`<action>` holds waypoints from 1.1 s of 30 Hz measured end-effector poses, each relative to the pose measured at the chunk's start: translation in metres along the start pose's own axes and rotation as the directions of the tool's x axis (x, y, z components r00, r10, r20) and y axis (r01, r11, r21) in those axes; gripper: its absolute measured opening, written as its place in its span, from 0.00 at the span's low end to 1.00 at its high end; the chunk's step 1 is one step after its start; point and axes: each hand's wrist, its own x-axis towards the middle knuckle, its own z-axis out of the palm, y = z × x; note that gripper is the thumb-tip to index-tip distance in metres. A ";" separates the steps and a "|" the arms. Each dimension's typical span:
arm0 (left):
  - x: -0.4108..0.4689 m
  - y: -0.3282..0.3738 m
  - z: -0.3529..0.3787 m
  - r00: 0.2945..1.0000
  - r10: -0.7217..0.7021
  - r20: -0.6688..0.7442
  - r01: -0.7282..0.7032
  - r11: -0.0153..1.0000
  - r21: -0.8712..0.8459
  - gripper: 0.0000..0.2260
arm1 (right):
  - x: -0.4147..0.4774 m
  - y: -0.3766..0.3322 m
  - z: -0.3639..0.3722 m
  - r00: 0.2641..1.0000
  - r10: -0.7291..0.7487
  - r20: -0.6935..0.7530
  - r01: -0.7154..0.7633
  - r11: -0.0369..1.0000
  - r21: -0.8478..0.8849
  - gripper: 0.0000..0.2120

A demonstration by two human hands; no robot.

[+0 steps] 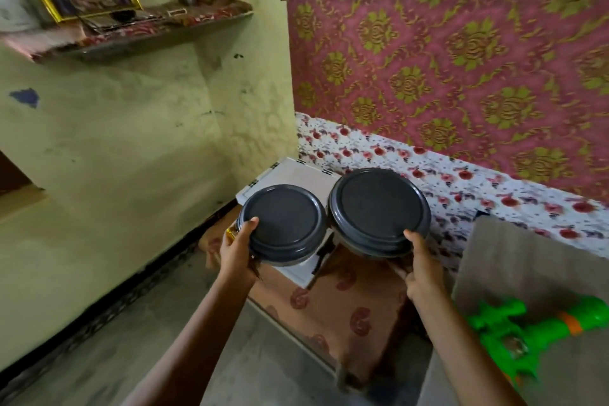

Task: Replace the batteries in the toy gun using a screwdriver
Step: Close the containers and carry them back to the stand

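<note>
The fingers point(252, 222) of the left hand point(235, 250) are clamped on the rim of the small drum point(285, 222), thumb on top and the rest curled beneath. Those of the right hand point(423, 270) are clamped likewise on the big drum point(379, 208), just right of the small one. A white box point(296, 171) is seen under and behind the drums. The gun point(527, 333), green with an orange band, lies nearer than the drums and to their right, touched by neither hand. No screwdriver or batteries can be made out. The step in hand is judged to be clearing, not battery work. Next the drums must be set down, both hands freed, and a screwdriver found.
</note>
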 end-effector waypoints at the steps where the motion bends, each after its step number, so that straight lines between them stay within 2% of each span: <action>1: 0.011 0.006 -0.007 1.000 -0.002 -0.008 0.002 1.000 0.000 0.22 | 0.005 0.006 0.015 1.000 0.010 0.000 -0.010 1.000 -0.010 0.18; 7: 0.075 0.023 -0.029 0.997 -0.018 -0.069 0.019 1.000 0.010 0.21 | 0.044 0.032 0.083 0.998 0.059 -0.016 -0.060 0.996 -0.063 0.18; 12: 0.124 0.036 -0.030 0.992 -0.004 -0.123 0.007 1.000 0.025 0.21 | 0.083 0.045 0.134 0.993 0.101 0.065 -0.096 0.992 -0.084 0.22; 16: 0.157 0.046 -0.025 0.992 -0.008 -0.124 0.014 0.999 0.043 0.18 | 0.109 0.053 0.175 0.991 0.126 -0.044 -0.130 0.987 -0.099 0.31; 21: 0.185 0.057 -0.028 0.994 -0.028 -0.109 0.031 0.999 0.027 0.11 | 0.121 0.061 0.216 0.987 0.147 -0.066 -0.156 0.976 -0.151 0.33; 25: 0.204 0.063 -0.032 0.991 -0.071 -0.110 0.074 0.997 0.023 0.11 | 0.131 0.074 0.230 0.985 0.151 -0.087 -0.165 0.970 -0.178 0.27; 29: 0.228 0.073 -0.034 0.994 -0.082 -0.078 0.086 0.995 0.050 0.13 | 0.137 0.088 0.244 0.976 0.170 -0.140 -0.190 0.970 -0.152 0.28; 33: 0.251 0.085 -0.037 0.993 -0.116 -0.033 0.118 0.991 0.069 0.16 | 0.139 0.099 0.257 0.969 0.157 -0.192 -0.180 0.977 -0.113 0.18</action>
